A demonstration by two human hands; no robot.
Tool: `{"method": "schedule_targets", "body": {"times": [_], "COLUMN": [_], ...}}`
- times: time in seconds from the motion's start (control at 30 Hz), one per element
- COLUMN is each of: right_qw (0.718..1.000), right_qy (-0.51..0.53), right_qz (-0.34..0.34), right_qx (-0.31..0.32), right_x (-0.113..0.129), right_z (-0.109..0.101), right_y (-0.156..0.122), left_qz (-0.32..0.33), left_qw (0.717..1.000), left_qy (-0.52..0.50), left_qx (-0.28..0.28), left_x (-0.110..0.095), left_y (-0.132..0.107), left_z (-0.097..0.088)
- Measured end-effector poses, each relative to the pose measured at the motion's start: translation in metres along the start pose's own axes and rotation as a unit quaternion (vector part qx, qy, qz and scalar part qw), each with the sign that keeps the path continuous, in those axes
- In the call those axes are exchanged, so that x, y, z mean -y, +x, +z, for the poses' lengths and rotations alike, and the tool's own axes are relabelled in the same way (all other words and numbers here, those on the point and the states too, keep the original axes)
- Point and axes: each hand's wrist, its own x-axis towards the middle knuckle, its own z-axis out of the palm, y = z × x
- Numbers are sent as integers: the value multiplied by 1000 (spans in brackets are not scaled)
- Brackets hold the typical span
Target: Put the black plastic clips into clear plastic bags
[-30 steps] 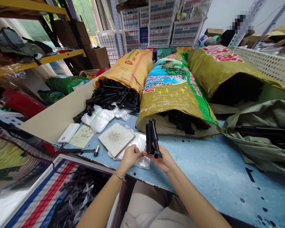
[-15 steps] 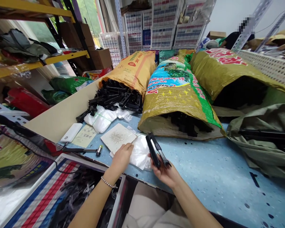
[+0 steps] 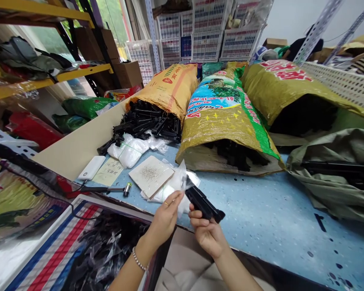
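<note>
My right hand (image 3: 208, 232) is closed around a black stapler (image 3: 203, 202), whose far end points up and left. Pinched in the fingertips of my left hand (image 3: 166, 214) is a small clear plastic bag (image 3: 182, 174), which meets the far end of the stapler. Whether that end is inside the bag is hard to make out. Just beyond my left hand lies a stack of clear bags (image 3: 162, 195), partly under a pale square tile (image 3: 147, 174) strewn with tiny bits.
Black parts (image 3: 153, 123) spill from an orange sack (image 3: 170, 87). Green-gold sacks (image 3: 224, 129) stand beside it. A hammer (image 3: 115, 189), a white device (image 3: 91, 167) and a paper note (image 3: 107, 171) lie left. Below, a striped crate (image 3: 53, 252) holds bagged black items.
My left hand has moved right from beside the tile and now holds up a clear bag at the stapler. The stapler, earlier spread apart, now looks closed and has turned.
</note>
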Motion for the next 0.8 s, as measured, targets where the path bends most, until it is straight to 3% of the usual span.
{"method": "schedule_targets", "body": {"times": [0.1,0.17,0.23,0.3,0.37,0.47,0.5,0.53,0.6,0.67,0.73,0.8], "right_qw": [999,992,960,904,825,686,661,663,701,726,723,699], "right_qy": [-36,-114,-243,-362,-486,-668,-707,-724,-711,-687,-687,-705], "right_qz": [-30,-45,-96,-157,-209,-225,-203,-160,-43,33,29,-24], "right_qx": [0,-30,-97,-163,-200,-180,-149,-107,-30,-15,-64,-118], "right_x": [-7,-7,-2,6,10,5,2,-1,-1,6,18,33], "right_z": [3,4,5,7,11,23,29,33,41,43,40,34], "right_y": [-11,-10,-6,-2,-3,-14,-21,-28,-41,-51,-54,-50], "left_qz": [-11,4,53,110,129,75,46,16,-52,-137,-235,-322], "left_qw": [998,996,996,993,990,987,987,985,977,960,939,913], "left_qy": [31,47,51,35,6,-42,-53,-62,-77,-79,-39,45], "left_qx": [-59,-74,-60,-7,63,136,147,160,192,232,249,244], "left_x": [9,5,-8,-24,-38,-60,-69,-77,-91,-89,-64,-15], "left_y": [-4,-6,-9,-11,-12,-11,-12,-13,-19,-32,-55,-85], "left_z": [12,20,27,30,27,6,-6,-19,-49,-79,-106,-124]}}
